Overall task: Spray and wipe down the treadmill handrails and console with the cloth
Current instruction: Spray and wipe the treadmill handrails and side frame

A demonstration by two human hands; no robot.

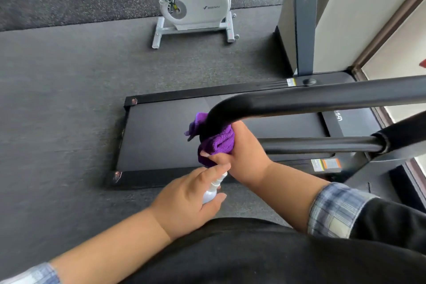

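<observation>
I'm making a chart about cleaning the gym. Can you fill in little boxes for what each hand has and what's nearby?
left hand: holds a small white spray bottle
right hand: grips a purple cloth wrapped around the end of the black handrail
below: black treadmill belt
behind: white exercise bike on the dark floor
sleeves: plaid cuffs

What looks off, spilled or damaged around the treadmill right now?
Nothing stands out. The right hand grips the purple cloth wrapped round the handrail end, the left hand holds the spray bottle, and no liquid shows on the belt or floor.
</observation>
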